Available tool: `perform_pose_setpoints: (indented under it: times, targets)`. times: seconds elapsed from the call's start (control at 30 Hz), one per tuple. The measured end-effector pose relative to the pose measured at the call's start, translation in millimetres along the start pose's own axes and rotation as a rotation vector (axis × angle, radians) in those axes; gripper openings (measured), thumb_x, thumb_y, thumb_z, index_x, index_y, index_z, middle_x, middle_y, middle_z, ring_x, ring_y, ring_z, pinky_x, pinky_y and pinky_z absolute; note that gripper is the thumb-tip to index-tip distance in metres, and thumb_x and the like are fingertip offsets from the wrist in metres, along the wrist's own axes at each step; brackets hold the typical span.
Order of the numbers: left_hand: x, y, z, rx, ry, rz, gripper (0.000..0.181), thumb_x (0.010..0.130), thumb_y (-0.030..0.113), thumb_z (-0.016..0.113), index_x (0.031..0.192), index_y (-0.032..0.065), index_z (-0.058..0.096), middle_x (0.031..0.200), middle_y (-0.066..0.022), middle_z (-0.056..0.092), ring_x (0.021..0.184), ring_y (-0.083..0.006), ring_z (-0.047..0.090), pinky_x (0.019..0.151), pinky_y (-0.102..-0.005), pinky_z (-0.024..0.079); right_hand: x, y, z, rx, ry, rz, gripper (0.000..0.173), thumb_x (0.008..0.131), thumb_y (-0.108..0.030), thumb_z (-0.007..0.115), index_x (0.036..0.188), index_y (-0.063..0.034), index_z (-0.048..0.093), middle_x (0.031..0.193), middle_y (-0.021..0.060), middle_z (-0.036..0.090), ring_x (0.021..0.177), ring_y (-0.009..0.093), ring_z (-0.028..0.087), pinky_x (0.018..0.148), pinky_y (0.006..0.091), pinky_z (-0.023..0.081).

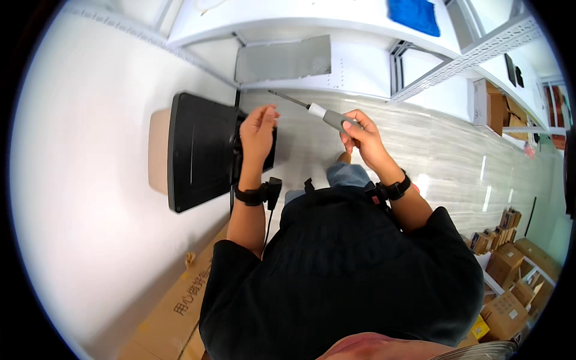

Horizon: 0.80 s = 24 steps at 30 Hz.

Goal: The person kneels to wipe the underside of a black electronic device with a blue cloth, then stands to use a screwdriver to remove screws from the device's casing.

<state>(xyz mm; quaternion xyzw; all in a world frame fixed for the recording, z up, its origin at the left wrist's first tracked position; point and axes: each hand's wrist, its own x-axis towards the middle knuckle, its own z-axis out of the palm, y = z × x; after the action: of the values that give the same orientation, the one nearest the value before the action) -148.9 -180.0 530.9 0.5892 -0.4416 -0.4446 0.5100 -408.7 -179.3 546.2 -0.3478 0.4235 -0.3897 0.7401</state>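
Observation:
A screwdriver [333,119] with a grey and white handle is held in my right hand [362,136], its shaft pointing up and to the left. My left hand [259,130] is raised to the left of the screwdriver's tip, with its fingers bent and thumb near the forefinger; no object shows in it. Beside and partly behind my left hand, a black plastic panel or lid-like object [202,150] stands against the white wall, with a beige surface showing at its far side. Both wrists wear black straps with small devices.
A white table [288,11] ahead carries a blue cloth [414,15]. Beneath it, a grey sheet [283,59] lies on a lower shelf. Metal shelving uprights [468,56] stand at the right. Cardboard boxes [506,312] are stacked lower right; flat cardboard [175,310] leans lower left.

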Motion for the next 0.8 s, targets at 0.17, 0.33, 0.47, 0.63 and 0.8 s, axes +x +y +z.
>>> perform_pose_setpoints:
  times: [0.17,0.33,0.47,0.63,0.8]
  targets:
    - [64,22,77,0.089,-0.116,0.047,0.024,0.095,0.021,0.058,0.106,0.0015,0.065,0.086,-0.0017,0.066,0.073,-0.0069,0.056,0.064,-0.0203,0.043,13,-37,-49,0.043,0.1,-0.041,0.021,0.093,-0.024,0.058,0.103,-0.0062,0.052,0.069,0.0036,0.057,0.053,0.01,0.048,0.05,0.0236,0.039]
    - [139,35,106,0.183,-0.146,0.11,0.021,0.091,0.018,0.062,0.102,0.0007,0.067,0.078,0.0002,0.064,0.069,-0.0058,0.054,0.065,-0.0205,0.045,42,-55,-76,0.13,0.204,-0.099,0.02,0.093,-0.023,0.058,0.103,-0.0068,0.052,0.069,0.0033,0.057,0.053,0.009,0.048,0.05,0.0236,0.039]
    - [225,35,102,0.249,-0.105,0.109,0.022,0.088,0.017,0.064,0.104,0.003,0.067,0.084,-0.0025,0.065,0.073,-0.0086,0.057,0.066,-0.0239,0.047,82,-71,-85,0.131,0.283,-0.116,0.019,0.093,-0.024,0.058,0.1,-0.0075,0.053,0.068,0.003,0.057,0.053,0.009,0.048,0.049,0.0235,0.039]
    - [315,25,118,0.384,-0.137,0.167,0.025,0.084,0.015,0.066,0.107,0.0047,0.066,0.091,-0.0075,0.067,0.072,-0.0148,0.061,0.068,-0.0291,0.05,133,-99,-82,0.115,0.414,-0.132,0.017,0.092,-0.024,0.057,0.097,-0.0079,0.053,0.068,0.0033,0.056,0.052,0.011,0.047,0.049,0.0243,0.039]
    - [387,6,138,0.499,-0.229,0.28,0.028,0.081,0.017,0.069,0.107,0.0078,0.066,0.09,-0.0064,0.064,0.071,-0.0183,0.061,0.066,-0.0319,0.05,175,-118,-70,0.115,0.52,-0.125,0.016,0.091,-0.023,0.057,0.096,-0.0079,0.054,0.068,0.0041,0.056,0.053,0.012,0.048,0.05,0.0243,0.04]
